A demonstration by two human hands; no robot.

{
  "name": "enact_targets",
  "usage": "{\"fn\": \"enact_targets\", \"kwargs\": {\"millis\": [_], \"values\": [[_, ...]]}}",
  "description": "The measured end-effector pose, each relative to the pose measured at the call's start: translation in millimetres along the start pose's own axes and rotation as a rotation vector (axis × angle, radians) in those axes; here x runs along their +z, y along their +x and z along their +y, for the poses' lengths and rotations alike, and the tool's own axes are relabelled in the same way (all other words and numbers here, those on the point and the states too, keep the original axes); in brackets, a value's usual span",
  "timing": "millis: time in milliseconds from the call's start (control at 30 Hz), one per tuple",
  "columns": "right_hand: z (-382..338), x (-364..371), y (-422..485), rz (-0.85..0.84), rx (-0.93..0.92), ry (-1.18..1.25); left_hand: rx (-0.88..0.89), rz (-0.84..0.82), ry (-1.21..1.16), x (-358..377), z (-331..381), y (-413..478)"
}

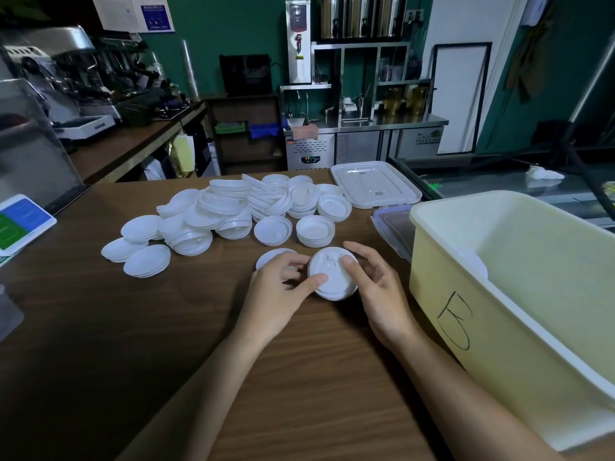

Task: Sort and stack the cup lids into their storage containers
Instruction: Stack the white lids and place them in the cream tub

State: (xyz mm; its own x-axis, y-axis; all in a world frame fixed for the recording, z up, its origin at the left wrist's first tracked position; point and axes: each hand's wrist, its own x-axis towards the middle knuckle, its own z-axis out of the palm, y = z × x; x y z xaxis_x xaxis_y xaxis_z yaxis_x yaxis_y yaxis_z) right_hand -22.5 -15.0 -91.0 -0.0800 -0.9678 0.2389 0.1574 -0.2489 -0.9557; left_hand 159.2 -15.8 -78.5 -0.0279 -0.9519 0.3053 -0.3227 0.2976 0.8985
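- Head view: both hands meet mid-counter on a short lid stack [332, 277], white, top side up, w/ the raised tab detail toward its far edge.
- L hand [278, 294]: thumb lies across the stack's near-left rim, other fingers curl round its left side, so it grips the stack.
- R hand [382, 294]: thumb tip presses on the stack's top, fingers curl round the right side, so it grips the stack too.
- Can't tell whether the stack rests on the wooden counter [133, 327] or sits just off it.
- Loose lid [273, 255] lies flat on the counter, partly hidden behind L hand's fingers.
- Lid pile [233, 207] is beyond the hands, toppled rows & overlapping stacks, spreading to the L.
- Two small stacks sit btwn the pile & the hands: low stack [273, 230] & taller stack [315, 231], side by side, apart.
- Cream tub [466, 314] stands R of the hands, near the R forearm, w/ a hand-drawn black mark on its near wall; something white shows inside at its L wall, prob. lids, not clear.
- Clear box [392, 231] w/ blue clips is just behind the tub's L corner.
- Flat white cover [376, 189] lies beyond it, touching the pile's R end.
- Blue/green card [23, 221] is at the counter's L edge.
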Motion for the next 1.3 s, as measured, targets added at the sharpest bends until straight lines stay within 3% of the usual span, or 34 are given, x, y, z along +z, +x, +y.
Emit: {"fn": "enact_targets", "kwargs": {"millis": [267,500,633,867,1300], "values": [[0.2,-1.8,0.8,0.048,-0.029,-0.061,0.266,0.065,0.477,-29.6,-19.7,11.7],[0.9,-3.4,0.3,0.01,-0.03,-0.113,0.271,0.098,0.656,-33.9,-24.4,15.4],[0.7,-4.1,-0.4,0.013,-0.035,-0.138,0.156,0.111,0.745,-36.9,-26.1,15.5],[0.0,-3.8,0.2,0.052,-0.03,-0.135,0.206,0.098,0.625,-37.1,-19.7,15.1],[-3.5,-0.7,-0.6,0.077,-0.005,-0.007,-0.078,0.145,-0.194,-33.9,9.9,14.4]]}}
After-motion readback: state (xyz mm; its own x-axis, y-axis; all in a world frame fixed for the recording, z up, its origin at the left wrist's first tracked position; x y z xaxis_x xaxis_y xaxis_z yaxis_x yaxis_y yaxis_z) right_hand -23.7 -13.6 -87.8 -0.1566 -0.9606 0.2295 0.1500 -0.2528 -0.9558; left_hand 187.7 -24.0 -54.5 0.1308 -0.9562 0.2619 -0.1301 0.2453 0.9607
